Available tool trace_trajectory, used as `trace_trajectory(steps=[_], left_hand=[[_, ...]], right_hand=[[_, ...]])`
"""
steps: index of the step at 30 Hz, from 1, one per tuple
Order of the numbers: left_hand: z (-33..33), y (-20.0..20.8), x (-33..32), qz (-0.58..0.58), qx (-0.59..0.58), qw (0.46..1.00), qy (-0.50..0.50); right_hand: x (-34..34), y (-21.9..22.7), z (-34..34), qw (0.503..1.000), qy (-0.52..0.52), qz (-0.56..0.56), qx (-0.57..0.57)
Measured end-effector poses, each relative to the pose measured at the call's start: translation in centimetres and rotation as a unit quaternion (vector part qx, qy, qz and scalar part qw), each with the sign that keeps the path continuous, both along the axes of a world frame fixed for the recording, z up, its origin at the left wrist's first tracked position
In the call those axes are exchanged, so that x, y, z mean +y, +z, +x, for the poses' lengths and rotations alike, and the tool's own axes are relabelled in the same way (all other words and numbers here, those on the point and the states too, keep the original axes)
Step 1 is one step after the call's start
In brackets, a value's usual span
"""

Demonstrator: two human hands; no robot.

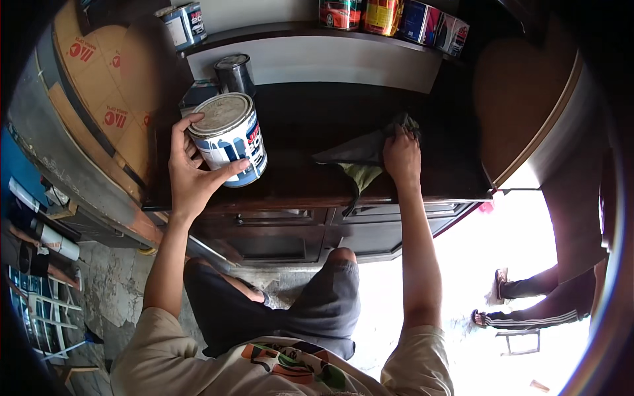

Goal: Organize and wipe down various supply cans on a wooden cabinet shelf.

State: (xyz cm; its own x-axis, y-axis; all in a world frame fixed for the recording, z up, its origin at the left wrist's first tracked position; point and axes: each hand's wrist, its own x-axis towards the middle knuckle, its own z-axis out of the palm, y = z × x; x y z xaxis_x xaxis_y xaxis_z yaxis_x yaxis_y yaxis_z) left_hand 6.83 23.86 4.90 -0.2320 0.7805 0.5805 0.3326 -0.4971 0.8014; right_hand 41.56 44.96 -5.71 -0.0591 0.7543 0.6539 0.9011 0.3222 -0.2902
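My left hand (191, 165) grips a paint can (231, 142) with a white and blue label and a dusty metal lid, held tilted above the left part of a dark wooden cabinet top (290, 132). Bunched in my right hand (403, 155) is a dark cloth (356, 155) with a greenish patch. The cloth lies spread on the cabinet top, and one corner hangs over its front edge. Behind the held can, a bare metal can (235, 74) stands beside a dark box (199, 91).
A curved shelf (277, 33) above the top carries several colourful cans (383, 14) and a blue-white can (181, 26) at its left. Cabinet doors (271, 245) and drawers face my knees. Cardboard-like panelling (99, 86) stands at left. Another person's legs (541, 303) show at right.
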Motion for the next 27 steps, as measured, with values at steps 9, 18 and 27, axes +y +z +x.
trace_trajectory(steps=[9,18,27], left_hand=[[-1.2,-4.0,1.4,0.041,0.010,0.999,0.013],[-1.8,-4.7,2.2,0.036,0.031,0.999,0.004],[-3.1,-0.3,0.5,0.035,0.258,0.958,0.124]], right_hand=[[-0.4,0.9,-0.3,0.999,-0.010,-0.038,0.015],[-0.3,1.6,-0.4,0.996,-0.022,-0.086,0.030],[-7.5,5.5,-6.8,0.936,0.063,-0.153,0.312]])
